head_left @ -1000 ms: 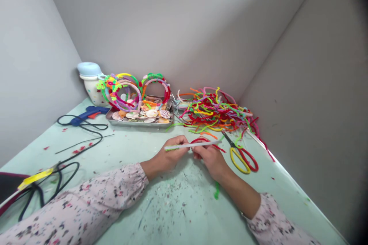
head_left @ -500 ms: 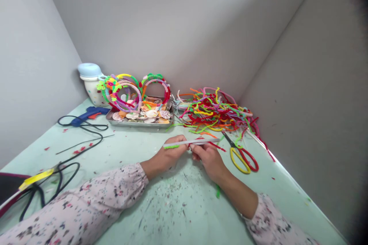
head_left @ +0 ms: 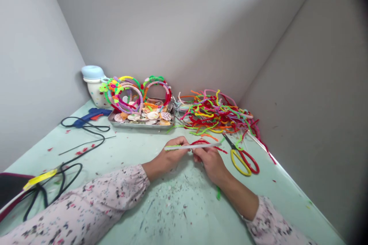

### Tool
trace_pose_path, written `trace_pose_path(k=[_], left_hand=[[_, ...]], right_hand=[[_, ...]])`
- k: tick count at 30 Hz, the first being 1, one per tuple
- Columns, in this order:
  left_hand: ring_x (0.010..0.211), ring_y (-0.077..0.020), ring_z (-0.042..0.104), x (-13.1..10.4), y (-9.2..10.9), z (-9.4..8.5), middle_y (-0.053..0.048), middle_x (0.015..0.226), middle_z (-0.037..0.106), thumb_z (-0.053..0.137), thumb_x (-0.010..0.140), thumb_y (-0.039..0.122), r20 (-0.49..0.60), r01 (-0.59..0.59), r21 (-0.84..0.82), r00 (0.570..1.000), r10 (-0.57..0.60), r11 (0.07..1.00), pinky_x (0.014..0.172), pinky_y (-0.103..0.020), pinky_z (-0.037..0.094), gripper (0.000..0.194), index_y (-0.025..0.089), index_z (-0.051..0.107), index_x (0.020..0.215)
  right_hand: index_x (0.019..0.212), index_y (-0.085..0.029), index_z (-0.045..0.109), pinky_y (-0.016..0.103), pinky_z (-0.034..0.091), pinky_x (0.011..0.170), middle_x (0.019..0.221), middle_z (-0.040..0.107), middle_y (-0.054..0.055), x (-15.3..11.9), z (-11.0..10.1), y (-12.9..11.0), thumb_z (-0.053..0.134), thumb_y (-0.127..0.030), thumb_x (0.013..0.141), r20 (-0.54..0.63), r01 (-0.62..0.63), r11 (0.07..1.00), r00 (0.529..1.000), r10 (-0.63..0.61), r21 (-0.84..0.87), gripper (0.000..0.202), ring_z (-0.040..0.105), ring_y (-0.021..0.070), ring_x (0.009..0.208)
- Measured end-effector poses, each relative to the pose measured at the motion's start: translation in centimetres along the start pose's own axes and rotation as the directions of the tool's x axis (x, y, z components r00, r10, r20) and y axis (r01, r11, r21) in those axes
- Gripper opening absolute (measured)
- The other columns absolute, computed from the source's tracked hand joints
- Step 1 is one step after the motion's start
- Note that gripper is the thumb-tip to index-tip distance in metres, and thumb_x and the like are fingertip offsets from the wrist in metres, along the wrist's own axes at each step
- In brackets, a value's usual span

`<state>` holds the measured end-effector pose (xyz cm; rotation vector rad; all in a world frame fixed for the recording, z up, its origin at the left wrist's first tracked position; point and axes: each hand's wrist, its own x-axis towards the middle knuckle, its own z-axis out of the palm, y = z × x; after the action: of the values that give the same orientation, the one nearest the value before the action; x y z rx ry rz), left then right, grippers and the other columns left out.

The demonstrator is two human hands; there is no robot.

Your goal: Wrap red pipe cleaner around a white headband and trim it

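Both hands meet over the middle of the table, around a thin pale grey headband (head_left: pixel 207 146) seen edge-on. Its left end carries some green. My left hand (head_left: pixel 172 157) is closed on this band near its left part. My right hand (head_left: pixel 212 164) pinches at a red pipe cleaner (head_left: pixel 200 142) against the band, and a red tail sticks out to the right. The fingertips partly hide where the red piece meets the band. Right of my right hand lie scissors (head_left: pixel 229 141) with one yellow and one red handle.
Behind stands a metal tray (head_left: pixel 138 125) of shells, with decorated headbands (head_left: pixel 143 97) on it. A tangled heap of pipe cleaners (head_left: pixel 215 113) lies at back right. At left are a blue glue gun (head_left: pixel 89 116), black cable (head_left: pixel 99 141) and white jar (head_left: pixel 96 92) with blue lid.
The view has shifted slightly. The band has tilted a little in my hands, and more of the red pipe cleaner shows arched above it. Both hands keep their hold.
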<state>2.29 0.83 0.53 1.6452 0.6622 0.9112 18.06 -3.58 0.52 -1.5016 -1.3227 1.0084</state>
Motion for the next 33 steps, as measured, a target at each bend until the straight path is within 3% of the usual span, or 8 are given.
trace_pose_path(k=[7,11,17,25,31,33], left_hand=[[0.05,-0.0079,0.032,0.2,-0.5,-0.1,0.005,0.055,0.039,0.048,0.083,0.032,-0.104,0.157,-0.053,0.981,-0.162,0.986,0.048,-0.022,0.024,0.023,0.016,0.05,0.066],[0.047,-0.0075,0.03,0.5,-0.2,-0.1,0.005,0.053,0.038,0.049,0.08,0.032,-0.106,0.209,-0.104,0.97,-0.22,0.972,0.045,-0.022,0.021,0.02,0.016,0.053,0.068],[0.044,-0.0071,0.028,0.7,0.2,0.1,0.005,0.05,0.037,0.049,0.08,0.033,-0.108,0.256,-0.146,0.956,-0.272,0.956,0.043,-0.022,0.019,0.022,0.015,0.053,0.067],[0.05,-0.0098,0.033,0.3,-1.1,0.1,0.004,0.053,0.041,0.048,0.082,0.038,-0.095,0.176,-0.02,0.98,-0.178,0.984,0.048,-0.024,0.024,0.026,0.017,0.054,0.068],[0.056,-0.0122,0.04,0.1,0.0,0.1,0.003,0.054,0.045,0.046,0.084,0.036,-0.084,0.114,0.068,0.991,-0.108,0.991,0.056,-0.025,0.03,0.029,0.017,0.054,0.064],[0.059,-0.0119,0.042,0.0,0.4,0.1,0.002,0.059,0.049,0.047,0.084,0.034,-0.052,0.068,0.086,0.997,-0.064,0.994,0.057,-0.024,0.032,0.025,0.017,0.054,0.067]], right_hand=[[0.088,-0.017,0.059,0.025,0.041,0.057,0.061,0.056,-0.003,0.3,-0.1,-0.2,0.058,-0.033,0.077,0.114,0.069,0.984,0.99,-0.088,0.164,0.02,0.05,0.0119,0.055],[0.087,-0.017,0.06,0.025,0.041,0.057,0.063,0.055,-0.003,1.0,-1.2,-0.1,0.059,-0.032,0.075,0.117,0.102,0.987,0.986,-0.117,0.12,0.02,0.05,0.0113,0.056],[0.075,-0.016,0.06,0.026,0.039,0.056,0.058,0.055,-0.003,1.7,-2.3,-0.6,0.062,-0.037,0.07,-0.018,0.029,0.994,0.999,-0.028,0.108,0.021,0.049,0.012,0.054],[0.071,-0.017,0.062,0.027,0.041,0.058,0.056,0.058,0.0,0.4,-0.5,-0.7,0.055,-0.035,0.076,0.036,0.048,0.999,0.998,-0.049,0.009,0.019,0.052,0.0152,0.057],[0.055,-0.018,0.059,0.029,0.039,0.061,0.055,0.059,0.001,0.0,-0.6,-0.9,0.052,-0.042,0.078,-0.019,-0.02,0.988,1.0,0.017,-0.154,0.034,0.054,0.016,0.058],[0.053,-0.018,0.059,0.028,0.039,0.061,0.054,0.058,0.001,0.1,-0.5,-0.7,0.051,-0.041,0.078,-0.019,-0.031,0.991,0.999,0.028,-0.134,0.035,0.054,0.0158,0.058]])
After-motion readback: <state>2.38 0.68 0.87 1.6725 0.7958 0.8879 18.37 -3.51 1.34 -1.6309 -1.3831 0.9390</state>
